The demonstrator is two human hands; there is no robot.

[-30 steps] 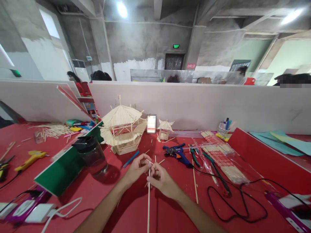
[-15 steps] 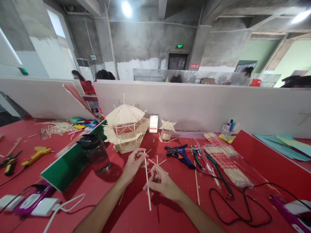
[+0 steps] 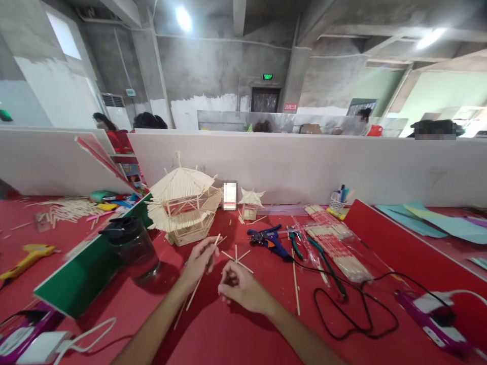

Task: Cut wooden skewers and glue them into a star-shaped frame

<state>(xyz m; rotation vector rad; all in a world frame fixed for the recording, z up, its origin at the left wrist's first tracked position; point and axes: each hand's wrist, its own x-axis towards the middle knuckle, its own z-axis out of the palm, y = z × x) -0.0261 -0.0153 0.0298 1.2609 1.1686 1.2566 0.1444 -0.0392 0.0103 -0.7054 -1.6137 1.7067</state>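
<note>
A thin wooden stick (image 3: 194, 293) slants through the fingers of my left hand (image 3: 198, 257), which is closed on it. My right hand (image 3: 243, 290) is apart from that stick, its fingers curled and its thumb pressed in. Whatever it pinches, if anything, is hidden. Just beyond my right hand, short sticks joined in a star shape (image 3: 236, 256) lie on the red table (image 3: 228, 339). Behind the left hand stands a large pavilion model (image 3: 186, 203) made of sticks. A small stick pavilion (image 3: 250, 204) stands to its right.
Blue pliers (image 3: 271, 241), green-handled cutters (image 3: 294, 244) and bagged sticks (image 3: 338, 248) lie to the right, with a black cable (image 3: 317, 314). On the left are a dark bottle (image 3: 131, 251), a green board (image 3: 87, 274) and a yellow glue gun (image 3: 26, 258). A white partition (image 3: 304, 167) stands behind.
My right hand has come off the stick. The stick, now in my left hand alone, has swung so its lower end points left toward my forearm. The whole view has shifted to the right.
</note>
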